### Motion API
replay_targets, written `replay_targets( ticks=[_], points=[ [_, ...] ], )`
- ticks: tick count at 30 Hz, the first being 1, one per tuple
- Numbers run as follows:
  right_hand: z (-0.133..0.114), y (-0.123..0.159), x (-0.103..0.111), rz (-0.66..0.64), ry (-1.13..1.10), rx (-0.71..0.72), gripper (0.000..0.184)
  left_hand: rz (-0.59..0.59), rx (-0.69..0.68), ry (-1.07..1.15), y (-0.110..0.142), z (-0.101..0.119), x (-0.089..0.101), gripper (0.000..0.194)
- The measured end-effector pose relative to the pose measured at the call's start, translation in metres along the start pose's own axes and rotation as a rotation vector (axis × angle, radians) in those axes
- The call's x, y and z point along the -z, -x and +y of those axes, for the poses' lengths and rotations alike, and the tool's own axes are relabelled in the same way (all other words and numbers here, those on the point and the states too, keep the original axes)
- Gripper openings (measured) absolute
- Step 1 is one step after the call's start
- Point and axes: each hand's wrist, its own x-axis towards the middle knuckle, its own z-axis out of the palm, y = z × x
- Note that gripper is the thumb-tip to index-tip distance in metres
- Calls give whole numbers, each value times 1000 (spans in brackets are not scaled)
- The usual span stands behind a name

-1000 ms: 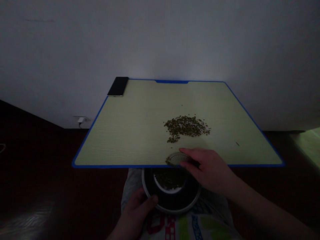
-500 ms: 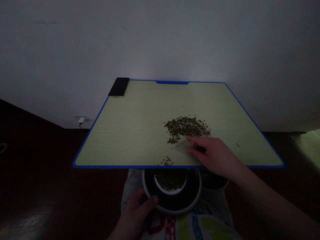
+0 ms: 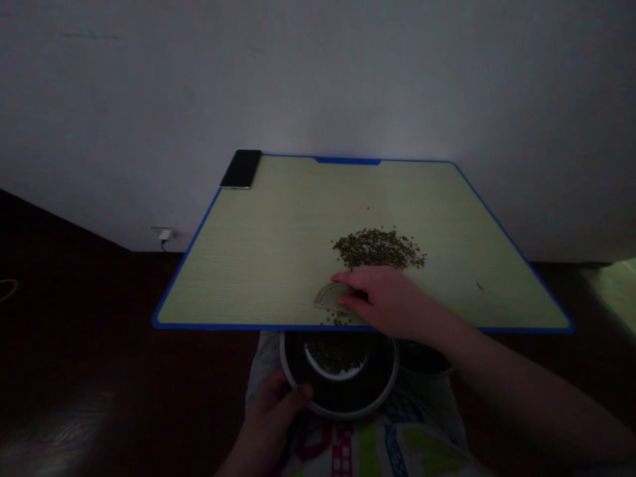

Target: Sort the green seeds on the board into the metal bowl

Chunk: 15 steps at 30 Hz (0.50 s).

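Note:
My right hand (image 3: 382,298) pinches a clear protractor (image 3: 325,295) just above the near part of the pale tabletop (image 3: 238,265). A few loose small green beans (image 3: 338,318) lie below the protractor at the blue front edge. Beyond my knuckles spreads a larger pile of beans (image 3: 377,248), its near side partly covered by the hand. Under the table edge, my left hand (image 3: 278,404) grips the rim of a dark bowl (image 3: 348,397) on my lap. More beans sit inside that bowl, and the tabletop hides its far side.
A black phone (image 3: 241,169) lies at the table's back left corner. Behind the table rises a pale wall with a white plug (image 3: 165,234) in it. A second dark container (image 3: 427,358) shows partly under my right forearm. One thin dark sliver (image 3: 479,286) lies at right.
From the table edge my right hand with the protractor went up to the pile, then back left and nearer, to the few loose beans. My left hand keeps the bowl in place.

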Motion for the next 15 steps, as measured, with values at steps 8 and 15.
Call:
replay_targets(
  ticks=[8, 15],
  points=[
    [-10, -3, 3, -131, -57, 77, 37, -32, -50, 58, 3, -1, 0, 45],
    [-9, 4, 2, -163, -130, 97, 35, -76, -59, 42, 2, 3, 0, 45]
  ],
)
